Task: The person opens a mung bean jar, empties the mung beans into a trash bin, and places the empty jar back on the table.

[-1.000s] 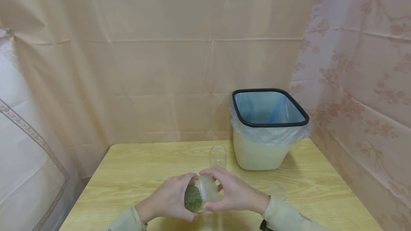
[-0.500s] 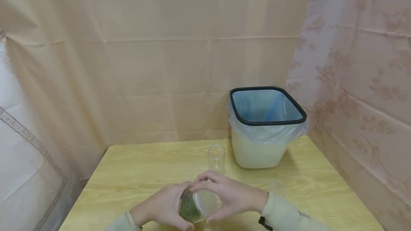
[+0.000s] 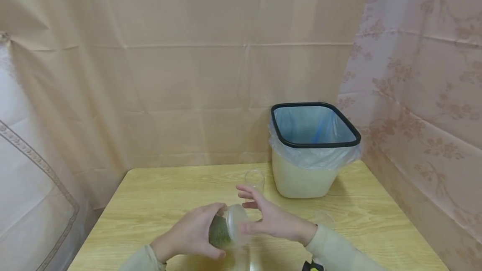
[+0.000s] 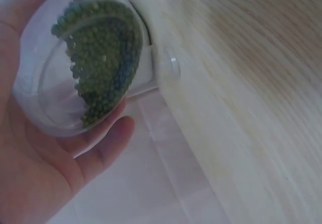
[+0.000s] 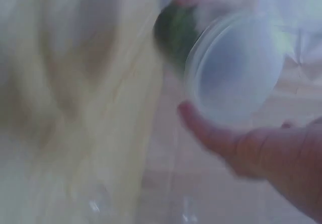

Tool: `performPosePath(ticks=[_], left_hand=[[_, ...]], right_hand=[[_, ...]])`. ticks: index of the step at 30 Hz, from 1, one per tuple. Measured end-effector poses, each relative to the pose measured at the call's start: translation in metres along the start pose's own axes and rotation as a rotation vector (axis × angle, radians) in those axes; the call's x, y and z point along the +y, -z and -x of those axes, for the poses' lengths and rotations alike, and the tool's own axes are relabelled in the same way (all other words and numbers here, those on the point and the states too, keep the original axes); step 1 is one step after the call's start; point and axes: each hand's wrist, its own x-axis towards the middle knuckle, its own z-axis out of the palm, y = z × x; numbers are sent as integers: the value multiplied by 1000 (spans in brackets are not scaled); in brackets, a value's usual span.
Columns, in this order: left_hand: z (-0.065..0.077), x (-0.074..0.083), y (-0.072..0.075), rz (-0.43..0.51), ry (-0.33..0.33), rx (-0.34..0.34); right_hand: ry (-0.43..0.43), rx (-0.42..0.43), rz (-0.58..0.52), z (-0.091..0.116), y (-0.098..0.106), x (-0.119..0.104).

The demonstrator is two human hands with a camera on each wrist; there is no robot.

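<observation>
While my left hand point(image 3: 192, 231) is clamped round the jar point(image 4: 53, 95), thumb on one side and fingers on the other, my right hand point(image 3: 278, 221) has its fingers point(image 3: 251, 194) spread apart around the lid point(image 5: 241, 70). My right thumb point(image 5: 214, 133) is at the lid's rim, but whether it touches I can't tell. The jar is held up over the near side of the desk point(image 3: 162, 191), tipped over sideways with the lid facing my right hand and the green grains point(image 4: 103, 58) lying to one side of it.

I take this step to be turning the lid, though which way I can't say. To do it well, I'd grip the body firmly with the left so it can't spin along, without squeezing the wall in. On the right, I'd set fingers and thumb on opposite sides of the rim, close evenly, and turn in short strokes square to the mouth, so the thread doesn't bind.

The tilt worries me most: should the lid be loose, grains could pour out. Bringing the jar upright would be safer. I'd also steer my knuckles clear of the cup point(image 3: 254, 177) behind.
</observation>
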Motion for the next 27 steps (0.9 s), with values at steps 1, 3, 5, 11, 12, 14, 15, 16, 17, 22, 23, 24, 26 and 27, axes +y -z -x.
performPosePath(ticks=[1,3,5,11,12,14,15,16,17,22,23,24,26,27], left_hand=[[0,1,0,-17,3,9],[-1,4,1,-42,8,17],[-2,6,1,-52,11,20],[-4,11,-1,-80,0,34],[-4,11,-1,-88,-3,38],[-4,13,-2,-111,-8,50],[-4,13,-3,-125,-9,56],[-5,14,-3,-144,-12,64],[-5,14,-3,-165,-16,72],[-7,18,-3,-241,-40,112],[-7,18,-3,-245,-42,115],[-8,19,-3,-251,-41,116],[-8,19,-3,-266,-35,113],[-8,19,-3,-271,-31,109]], right_hand=[[-54,8,-90,0,0,-1],[-128,18,-199,-1,0,-1],[-163,20,-244,-1,-2,0],[-201,27,-243,-3,-10,0],[-209,26,-251,-3,-10,0],[-227,26,-269,-4,-12,0],[-238,25,-277,-4,-12,0],[-246,23,-287,-4,-13,0],[-252,21,-294,-5,-13,-1],[-259,-4,-323,-5,-15,-1],[-257,-9,-321,-5,-15,-1],[-254,-13,-316,-5,-16,-1],[-249,-14,-298,-5,-17,0],[-246,-9,-285,-5,-17,0]])
